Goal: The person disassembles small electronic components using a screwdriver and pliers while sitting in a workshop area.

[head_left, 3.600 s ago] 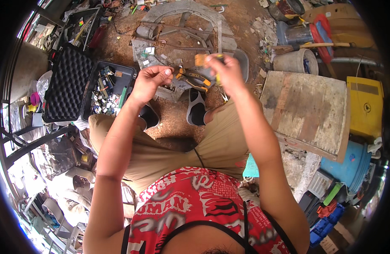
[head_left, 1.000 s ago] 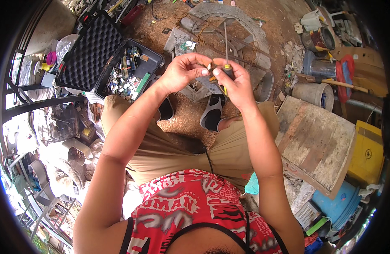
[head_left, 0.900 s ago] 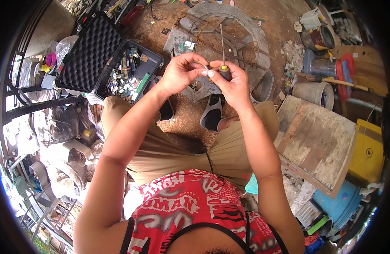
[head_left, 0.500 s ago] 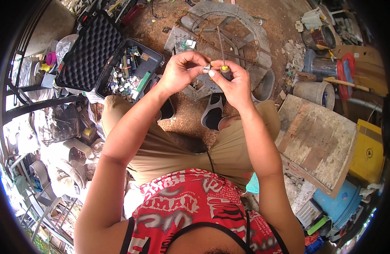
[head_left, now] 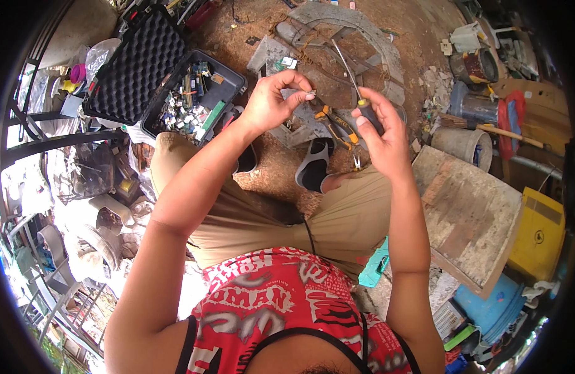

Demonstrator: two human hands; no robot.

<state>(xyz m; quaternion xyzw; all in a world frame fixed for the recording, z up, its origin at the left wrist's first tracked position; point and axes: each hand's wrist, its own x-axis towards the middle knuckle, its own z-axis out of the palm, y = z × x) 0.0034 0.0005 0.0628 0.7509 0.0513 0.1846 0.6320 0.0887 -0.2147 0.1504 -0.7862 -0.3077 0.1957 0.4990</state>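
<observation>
While left hand (head_left: 274, 105) pinches a small piece (head_left: 312, 93) near the pliers (head_left: 343, 126), right hand's (head_left: 385, 138) fingers curl around a screwdriver (head_left: 363, 104) right of them; a loosened pinch could drop the piece.

The long screwdriver (head_left: 363, 103) pairs a grey metal shaft with a black handle and yellow collar. Orange-yellow and black mark the pliers (head_left: 347, 128). The hard plastic case (head_left: 135, 75) is black, its foam bumped in a regular grid; a flat strip (head_left: 211, 120) is green. White and grey lettering covers the red sleeveless top (head_left: 281, 299), trimmed black. The cloth trousers (head_left: 237, 230) are plain khaki.
</observation>
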